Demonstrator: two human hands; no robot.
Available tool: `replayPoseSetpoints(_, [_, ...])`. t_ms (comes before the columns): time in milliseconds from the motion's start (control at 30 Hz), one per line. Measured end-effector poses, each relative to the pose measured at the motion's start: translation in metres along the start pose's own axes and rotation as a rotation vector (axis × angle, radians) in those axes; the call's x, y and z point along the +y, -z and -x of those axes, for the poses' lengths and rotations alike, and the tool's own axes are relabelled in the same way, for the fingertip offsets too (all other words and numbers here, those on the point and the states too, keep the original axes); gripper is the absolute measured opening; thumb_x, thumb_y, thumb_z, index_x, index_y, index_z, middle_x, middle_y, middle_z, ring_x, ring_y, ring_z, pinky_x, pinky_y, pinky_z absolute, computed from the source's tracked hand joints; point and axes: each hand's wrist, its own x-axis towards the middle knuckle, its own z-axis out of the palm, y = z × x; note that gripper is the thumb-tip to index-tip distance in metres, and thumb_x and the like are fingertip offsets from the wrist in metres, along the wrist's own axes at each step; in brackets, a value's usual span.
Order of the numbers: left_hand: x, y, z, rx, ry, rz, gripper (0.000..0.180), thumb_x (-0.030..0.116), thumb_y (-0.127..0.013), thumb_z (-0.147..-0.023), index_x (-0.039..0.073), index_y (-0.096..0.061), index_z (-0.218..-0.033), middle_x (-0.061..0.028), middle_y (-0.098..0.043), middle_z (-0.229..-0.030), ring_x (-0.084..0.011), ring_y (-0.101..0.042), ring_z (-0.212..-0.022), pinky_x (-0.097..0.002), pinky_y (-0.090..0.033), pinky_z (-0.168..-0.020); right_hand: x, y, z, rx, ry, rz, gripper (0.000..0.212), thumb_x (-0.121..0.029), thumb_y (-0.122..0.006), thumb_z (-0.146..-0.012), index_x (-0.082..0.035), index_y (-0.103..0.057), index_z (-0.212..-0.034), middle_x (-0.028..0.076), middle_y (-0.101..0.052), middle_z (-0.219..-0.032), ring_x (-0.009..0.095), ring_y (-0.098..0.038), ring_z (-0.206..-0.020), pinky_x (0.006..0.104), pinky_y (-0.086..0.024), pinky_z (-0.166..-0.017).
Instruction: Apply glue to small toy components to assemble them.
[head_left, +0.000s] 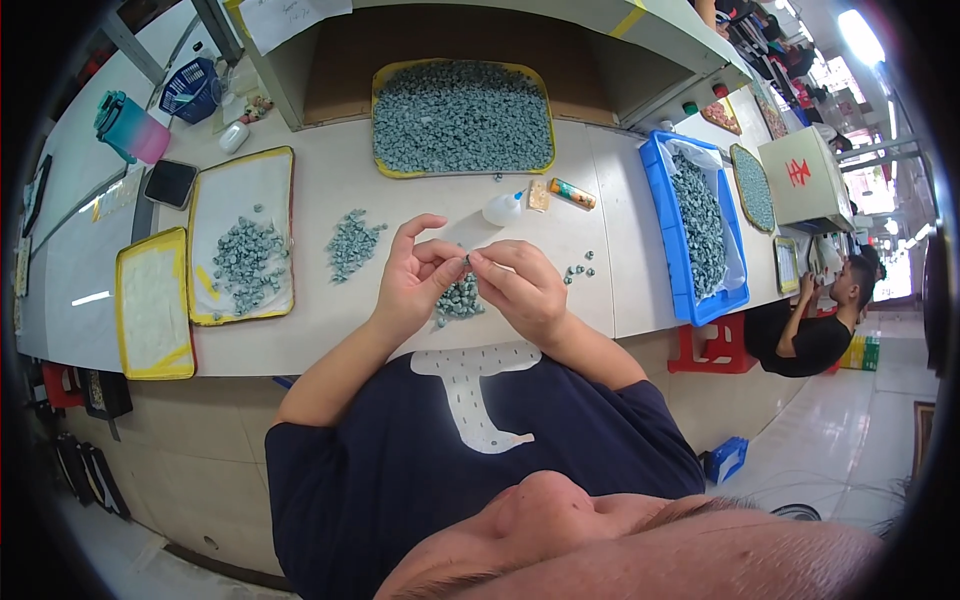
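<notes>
My left hand [408, 285] and my right hand [527, 290] meet over the white table in front of my chest. Thumb and fingertips of both are pinched together on one small teal-grey piece [467, 261]; most of it is hidden by the fingers. Directly below lies a loose pile of like pieces [460, 302], partly covered by the hands. A few single pieces [580, 270] are scattered to the right of my right hand. Just beyond the fingers is a small white squeeze bottle [502, 211] with a blue tip, beside a tan block [538, 196] and an orange-and-green cylinder [573, 194].
A full yellow-rimmed tray [460, 174] stands at the back, and a blue crate [716, 308] of pieces at right. Leftward are another pile [352, 246], a paper-lined tray [240, 185], a yellow tray [155, 310], a phone [171, 185] and a tumbler [131, 128]. A co-worker [815, 330] sits far right.
</notes>
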Motion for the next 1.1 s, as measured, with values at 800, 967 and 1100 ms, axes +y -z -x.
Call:
replayPoseSetpoints(800, [-0.002, 0.024, 0.009, 0.068, -0.454, -0.650, 0.046, -0.002, -0.062, -0.088, 0.005, -0.039, -0.126, -0.0082, -0.066, -0.089, -0.0145, -0.061, -0.072, -0.0249, -0.050, -0.067, -0.009, -0.033, 0.014, 0.089, -0.253, -0.144, 0.028, 0.011, -0.072, -0.069, 0.000, -0.068, -0.094, 0.013, -0.068, -0.092, 0.022, -0.067, -0.080, 0.0289, -0.055, -0.066])
replayPoseSetpoints(967, [-0.001, 0.019, 0.008, 0.102, -0.643, -0.842, 0.044, -0.006, -0.065, -0.083, 0.004, -0.045, -0.120, -0.0090, -0.066, -0.087, -0.0209, -0.062, -0.071, -0.0276, -0.051, -0.067, -0.008, -0.031, 0.016, 0.055, -0.314, -0.104, 0.028, 0.011, -0.072, -0.069, 0.000, -0.069, -0.095, 0.014, -0.069, -0.094, 0.021, -0.067, -0.082, 0.0272, -0.056, -0.065])
replayPoseSetpoints(1100, [0.008, 0.018, 0.008, 0.061, -0.677, -0.876, 0.033, -0.007, -0.067, -0.080, 0.002, -0.053, -0.109, -0.0112, -0.065, -0.090, -0.0222, -0.063, -0.077, -0.0289, -0.051, -0.069, -0.006, -0.035, 0.020, 0.076, -0.319, -0.153, 0.027, 0.012, -0.071, -0.070, 0.001, -0.068, -0.094, 0.014, -0.069, -0.094, 0.020, -0.067, -0.082, 0.0259, -0.055, -0.065])
